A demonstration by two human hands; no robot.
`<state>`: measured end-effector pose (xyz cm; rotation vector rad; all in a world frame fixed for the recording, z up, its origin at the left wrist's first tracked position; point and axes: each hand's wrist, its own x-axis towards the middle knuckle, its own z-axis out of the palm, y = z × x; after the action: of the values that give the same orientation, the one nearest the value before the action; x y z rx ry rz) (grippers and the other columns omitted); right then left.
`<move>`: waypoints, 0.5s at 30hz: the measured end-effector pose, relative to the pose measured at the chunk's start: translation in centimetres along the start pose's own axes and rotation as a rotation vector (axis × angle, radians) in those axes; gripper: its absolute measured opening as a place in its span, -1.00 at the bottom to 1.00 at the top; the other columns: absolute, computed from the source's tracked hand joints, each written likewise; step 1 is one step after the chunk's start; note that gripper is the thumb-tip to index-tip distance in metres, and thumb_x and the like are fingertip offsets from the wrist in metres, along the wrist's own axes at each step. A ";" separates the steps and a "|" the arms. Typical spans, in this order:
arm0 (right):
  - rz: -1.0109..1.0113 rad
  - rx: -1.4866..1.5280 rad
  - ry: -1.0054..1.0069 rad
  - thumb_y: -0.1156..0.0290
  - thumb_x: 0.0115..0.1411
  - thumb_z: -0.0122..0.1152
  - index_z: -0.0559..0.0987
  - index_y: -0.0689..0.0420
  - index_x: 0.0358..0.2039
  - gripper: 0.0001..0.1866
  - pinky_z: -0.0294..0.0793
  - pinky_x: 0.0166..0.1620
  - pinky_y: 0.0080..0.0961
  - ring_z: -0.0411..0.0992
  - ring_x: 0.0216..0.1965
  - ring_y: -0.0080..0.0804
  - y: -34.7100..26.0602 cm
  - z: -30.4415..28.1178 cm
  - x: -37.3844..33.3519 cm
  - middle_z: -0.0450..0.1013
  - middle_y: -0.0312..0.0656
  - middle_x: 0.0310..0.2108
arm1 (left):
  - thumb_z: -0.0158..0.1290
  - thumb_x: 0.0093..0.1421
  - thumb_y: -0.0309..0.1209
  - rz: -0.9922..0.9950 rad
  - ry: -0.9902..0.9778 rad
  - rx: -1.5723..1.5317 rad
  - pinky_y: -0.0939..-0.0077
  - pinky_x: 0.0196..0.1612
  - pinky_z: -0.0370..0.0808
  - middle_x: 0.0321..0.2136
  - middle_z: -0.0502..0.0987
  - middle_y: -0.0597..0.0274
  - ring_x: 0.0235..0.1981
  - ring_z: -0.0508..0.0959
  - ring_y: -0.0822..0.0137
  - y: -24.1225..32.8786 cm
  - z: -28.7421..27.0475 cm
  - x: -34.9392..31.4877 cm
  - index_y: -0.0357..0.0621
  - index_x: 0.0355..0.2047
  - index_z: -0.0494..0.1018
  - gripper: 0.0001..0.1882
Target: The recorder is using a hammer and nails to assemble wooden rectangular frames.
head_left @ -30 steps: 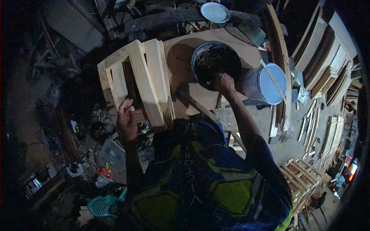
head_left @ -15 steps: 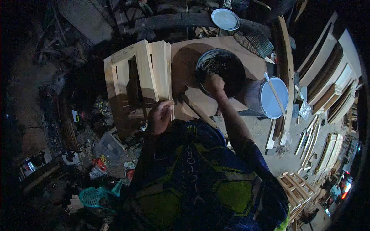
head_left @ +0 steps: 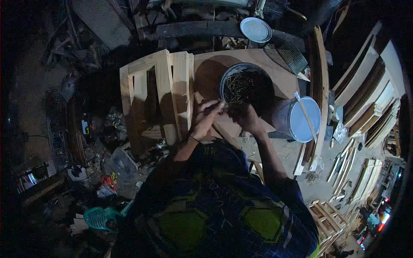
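A dark round bucket full of nails stands on a wooden board. My left hand is raised just in front of the bucket, fingers pinched on a thin nail. My right hand sits close beside it at the bucket's near rim, fingers curled; what it holds is too dark to see. A pale wooden slatted frame lies to the left of both hands.
A white bucket with a stick across it stands right of the nail bucket. A round lid and a wire basket lie behind. Stacked wooden frames fill the right side; clutter and a green plastic stool lie lower left.
My left hand left the wooden frame and rose to meet my right hand. My right hand came out of the nail bucket toward me.
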<state>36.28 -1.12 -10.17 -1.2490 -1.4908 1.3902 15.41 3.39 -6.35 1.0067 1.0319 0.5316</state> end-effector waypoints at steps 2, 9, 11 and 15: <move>-0.388 -0.274 0.297 0.52 0.18 0.18 0.55 0.29 -0.07 -0.71 0.48 -0.36 -0.25 0.55 -0.36 -0.03 1.7 -0.1 3.5 0.57 0.02 -0.27 | 0.04 0.34 -0.14 0.086 0.063 -0.191 0.18 0.17 0.43 0.05 0.49 0.11 0.14 0.46 0.21 -0.1 -1.8 0.3 -0.19 0.21 0.33 -0.47; 0.196 -0.729 0.583 0.24 0.14 0.16 0.61 0.12 -0.22 -0.73 0.52 -0.19 -0.08 0.52 -0.22 0.12 14.9 -0.6 13.5 0.54 0.10 -0.23 | -0.02 0.38 -0.18 0.136 0.050 -0.405 0.14 0.09 0.53 0.08 0.46 -0.07 0.05 0.53 0.08 3.0 -6.3 -0.7 -0.36 0.20 0.27 -0.46; 0.217 -0.651 0.629 0.25 0.16 0.14 0.61 0.13 -0.23 -0.74 0.53 -0.23 -0.16 0.55 -0.32 -0.05 16.4 -1.3 13.6 0.53 0.08 -0.36 | -0.03 0.38 -0.19 0.211 -0.011 -0.432 0.15 0.09 0.54 0.04 0.49 -0.08 0.04 0.54 0.09 3.5 -7.1 -1.5 -0.32 0.21 0.27 -0.47; 0.126 -0.462 0.589 0.31 0.15 0.29 0.56 0.19 -0.10 -0.66 0.49 -0.25 -0.35 0.53 -0.31 -0.18 12.0 -3.4 11.2 0.56 -0.13 -0.31 | -0.04 0.39 -0.21 0.144 0.057 -0.383 0.13 0.12 0.53 0.01 0.51 -0.10 0.05 0.53 0.10 2.4 -9.3 -1.1 -0.28 0.14 0.32 -0.55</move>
<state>38.65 9.92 -22.63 -1.8662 -1.3519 0.6549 6.89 7.69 -5.15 0.7307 0.8683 0.8454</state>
